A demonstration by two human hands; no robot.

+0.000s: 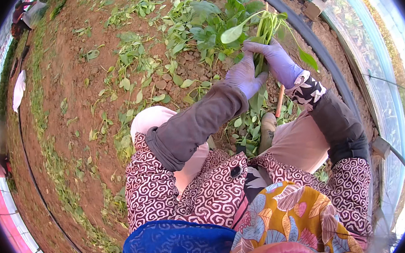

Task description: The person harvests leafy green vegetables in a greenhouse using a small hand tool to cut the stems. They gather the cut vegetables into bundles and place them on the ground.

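Observation:
A bunch of spinach-like leafy greens [264,30] is gripped between my two hands, its pale stems pointing up and away from me. My left hand [244,75], in a purple glove, closes around the bunch from the left and lower side. From the right, my right hand [280,61], also gloved, wraps the stems, with its fingers close to the left hand's. One broad leaf [232,34] sticks out to the left and another [308,59] droops to the right. Below the hands, an orange tool handle [280,101] stands beside my shoe [268,129]; its other end is hidden.
Dark green leaves [206,26] are heaped just beyond my hands, and loose plants litter the soil [70,58]. A thick black hose [302,31] runs along the plastic film wall [377,64] at right. Two people [19,17] are far left, near a white bag [19,90].

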